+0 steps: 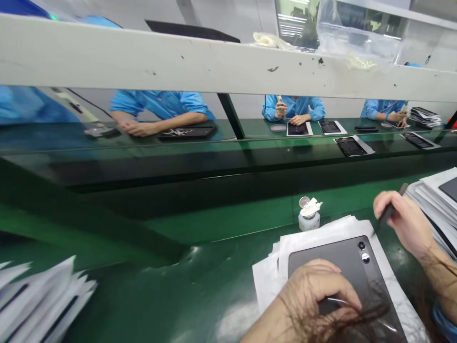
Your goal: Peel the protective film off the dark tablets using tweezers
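Observation:
A dark grey tablet back cover [342, 267] with two camera holes lies on white foam sheets [271, 276] on the green bench. My left hand [317, 290] rests on the cover's near left part, fingers curled and pressing it down. My right hand [407, 224] hovers past the cover's far right corner, gripping a thin dark pen-like tool [391, 209] whose tip points down toward the cover's corner.
A small white bottle with a cloth on top [309, 214] stands beyond the cover. Stacks of sheeted covers lie at right [437, 200] and near left [39, 295]. Across the conveyor [214, 162], several people in blue sleeves work on similar covers.

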Tool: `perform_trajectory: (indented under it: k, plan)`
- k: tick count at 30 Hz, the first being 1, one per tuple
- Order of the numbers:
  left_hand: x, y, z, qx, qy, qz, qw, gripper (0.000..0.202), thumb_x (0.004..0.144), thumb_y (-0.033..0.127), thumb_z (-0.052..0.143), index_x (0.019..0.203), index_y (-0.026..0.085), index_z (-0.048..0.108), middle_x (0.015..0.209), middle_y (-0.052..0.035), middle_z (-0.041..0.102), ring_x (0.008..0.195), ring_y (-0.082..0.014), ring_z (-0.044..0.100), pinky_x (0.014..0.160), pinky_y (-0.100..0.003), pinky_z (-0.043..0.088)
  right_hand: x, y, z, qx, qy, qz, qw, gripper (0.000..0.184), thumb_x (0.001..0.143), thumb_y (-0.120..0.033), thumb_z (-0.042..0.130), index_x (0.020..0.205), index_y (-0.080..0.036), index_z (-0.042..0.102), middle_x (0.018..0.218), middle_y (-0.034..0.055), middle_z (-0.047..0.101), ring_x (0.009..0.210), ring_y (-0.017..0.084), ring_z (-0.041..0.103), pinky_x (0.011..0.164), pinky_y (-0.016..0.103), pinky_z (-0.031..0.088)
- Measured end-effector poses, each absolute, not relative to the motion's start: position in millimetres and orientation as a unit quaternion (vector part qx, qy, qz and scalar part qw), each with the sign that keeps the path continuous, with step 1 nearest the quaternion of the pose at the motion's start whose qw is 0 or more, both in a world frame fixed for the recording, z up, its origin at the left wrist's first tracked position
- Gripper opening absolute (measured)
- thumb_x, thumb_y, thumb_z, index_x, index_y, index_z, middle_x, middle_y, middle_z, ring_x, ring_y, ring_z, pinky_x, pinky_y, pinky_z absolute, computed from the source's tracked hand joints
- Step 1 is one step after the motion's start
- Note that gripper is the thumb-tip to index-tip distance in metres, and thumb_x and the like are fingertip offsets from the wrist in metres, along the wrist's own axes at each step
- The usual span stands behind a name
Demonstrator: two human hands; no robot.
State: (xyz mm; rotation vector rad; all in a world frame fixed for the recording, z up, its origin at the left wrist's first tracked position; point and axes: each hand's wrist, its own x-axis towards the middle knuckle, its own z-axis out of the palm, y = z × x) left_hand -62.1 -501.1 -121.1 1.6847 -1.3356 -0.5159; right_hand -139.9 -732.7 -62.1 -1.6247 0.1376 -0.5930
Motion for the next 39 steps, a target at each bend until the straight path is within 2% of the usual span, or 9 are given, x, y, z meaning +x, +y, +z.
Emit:
perform_trajectory:
  k: [3,7,10,12,17,23,26,36,39]
  plan:
    - [-64,-494,-113,0.683,-0.514,-0.175,0.489,0.027,0.077,0.058,0.07,0.081,0.031,0.074,0.071,-0.0002,0.069,0.086,-0.0208,0.059,0.096,-0.03,0.044,-177,-714,-62,-0.581,0.018,-0.146,0.8,0.045,0.097,-0.053,0.038,0.076,-0.023,0.064,0.063,0.0003,0.059,0.038,0.01,0.044,0.03,0.02,0.028]
    - [-65,-495,-106,0.658,-0.53,-0.151,0.513,0.023,0.082,0.059,0.065,0.08,0.037,0.069,0.073,0.0111,0.071,0.079,-0.0142,0.063,0.096,-0.027,0.04,-195,-696,-66,-0.511,0.022,-0.063,0.857,0.025,0.087,-0.051,0.059,0.08,-0.028,0.066,0.076,0.0008,0.063,0.047,0.013,0.062,0.039,0.02,0.05]
    - [-63,-501,-100,0.619,-0.572,-0.143,0.518,0.019,0.084,0.05,0.066,0.079,0.032,0.066,0.067,0.0139,0.07,0.063,-0.0099,0.064,0.092,-0.028,0.039,-201,-691,-69,-0.539,0.03,-0.069,0.839,0.021,0.068,-0.041,0.081,0.079,-0.032,0.065,0.077,-0.0009,0.063,0.049,0.015,0.064,0.043,0.023,0.055]
    - [-61,-505,-96,0.606,-0.591,-0.143,0.513,0.019,0.088,0.047,0.063,0.079,0.03,0.064,0.069,0.0135,0.071,0.06,-0.0095,0.064,0.09,-0.03,0.04,-208,-689,-71,-0.584,0.034,-0.091,0.806,0.024,0.064,-0.037,0.084,0.079,-0.035,0.065,0.078,-0.001,0.063,0.049,0.016,0.064,0.044,0.026,0.057]
    - [-59,-504,-95,0.615,-0.598,-0.144,0.494,0.02,0.091,0.045,0.061,0.077,0.03,0.064,0.063,0.0142,0.066,0.06,-0.0095,0.06,0.088,-0.031,0.041,-226,-688,-76,-0.708,0.028,-0.151,0.69,0.024,0.062,-0.038,0.083,0.076,-0.039,0.064,0.077,0.0019,0.062,0.055,0.022,0.062,0.048,0.035,0.058]
    - [-59,-500,-91,0.622,-0.604,-0.155,0.475,0.018,0.091,0.044,0.06,0.079,0.032,0.064,0.062,0.0137,0.062,0.058,-0.0083,0.059,0.09,-0.03,0.042,-220,-690,-63,-0.765,0.048,-0.155,0.623,0.014,0.071,-0.038,0.075,0.073,-0.036,0.062,0.069,0.0021,0.065,0.057,0.023,0.064,0.05,0.035,0.058]
    - [-57,-501,-87,0.621,-0.612,-0.168,0.459,0.017,0.093,0.04,0.057,0.081,0.031,0.064,0.064,0.013,0.063,0.058,-0.0086,0.06,0.092,-0.031,0.041,-218,-690,-60,-0.768,0.052,-0.156,0.619,0.013,0.071,-0.036,0.074,0.072,-0.035,0.061,0.068,0.0012,0.066,0.057,0.022,0.064,0.049,0.033,0.057]
    - [-60,-504,-84,0.601,-0.625,-0.135,0.48,0.034,0.096,0.054,0.046,0.079,0.03,0.063,0.063,0.0119,0.067,0.054,-0.0085,0.059,0.085,-0.03,0.042,-218,-694,-80,-0.736,0.053,-0.133,0.662,0.018,0.068,-0.033,0.075,0.075,-0.035,0.059,0.073,0.0016,0.065,0.057,0.023,0.065,0.033,0.029,0.046]
    - [-59,-505,-83,0.605,-0.628,-0.141,0.469,0.032,0.097,0.05,0.047,0.079,0.029,0.063,0.064,0.0121,0.067,0.056,-0.0079,0.06,0.089,-0.029,0.041,-219,-695,-84,-0.774,0.03,-0.133,0.618,0.016,0.074,-0.035,0.07,0.079,-0.035,0.055,0.075,0.0,0.064,0.05,0.019,0.062,0.033,0.028,0.045]
